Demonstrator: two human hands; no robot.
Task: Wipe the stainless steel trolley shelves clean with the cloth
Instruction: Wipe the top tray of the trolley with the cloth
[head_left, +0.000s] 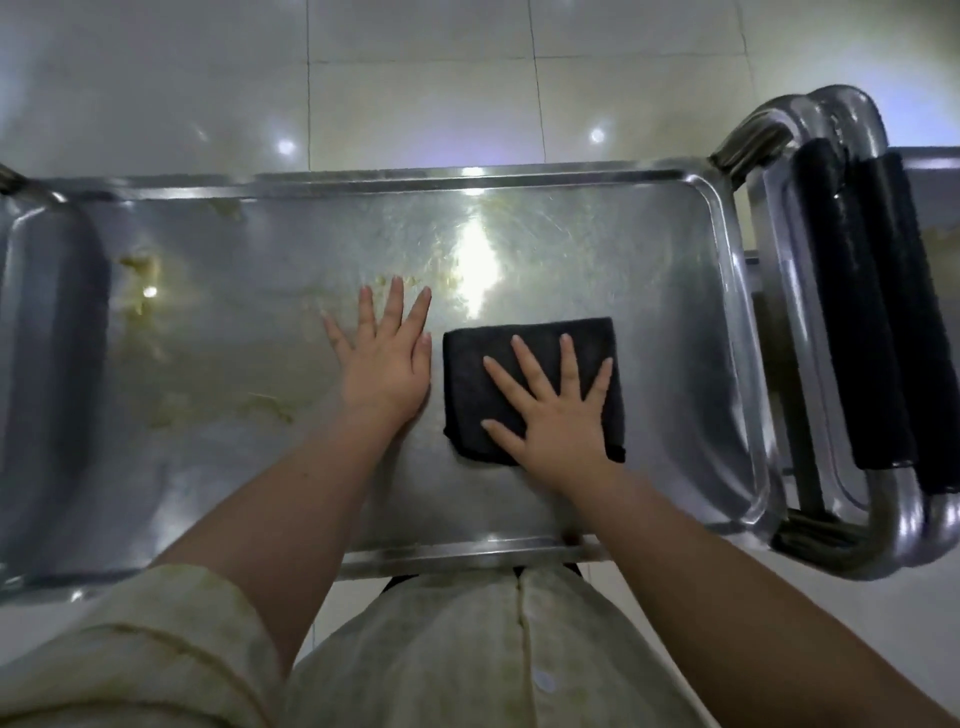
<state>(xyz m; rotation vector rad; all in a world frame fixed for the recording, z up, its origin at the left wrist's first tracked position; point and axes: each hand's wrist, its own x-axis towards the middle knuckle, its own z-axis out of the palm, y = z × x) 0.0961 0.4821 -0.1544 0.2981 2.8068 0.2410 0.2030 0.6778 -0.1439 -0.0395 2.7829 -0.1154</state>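
On the shelf (649, 249), right of centre: cloth (472, 364), dark, folded into a thick rectangle. Lies flat on the steel, apart from every rim. Pressed under the right hand (558, 415), palm down, fingers straight and fanned wide, thumb out to the left. Covers the cloth's near right part, heel of the palm at its near edge. Pinches nothing, curls round nothing.

Just left of the cloth: left hand (387, 364), also palm down, flat on bare steel, fingers straight and slightly spread, pointing away from the body. Sits beside the cloth, thumb side nearest it, a narrow strip of steel between; not touching the cloth.

Ahead of the left fingertips and across the shelf's left half: stains (140, 291), yellowish smears and crumbs, thickest toward the far left, with another patch left of the left forearm. Around the cloth and to its right, looks cleaner, with fine swirl marks and a bright glare (475, 249) just beyond the cloth.

At the shelf's right end: handle (857, 312), bent steel tubing with black grips, well apart from both hands. Beyond the far rim: floor (415, 78), pale glossy tiles. At the bottom: shirt (467, 649), light, buttoned, left sleeve ending above the bare forearm.
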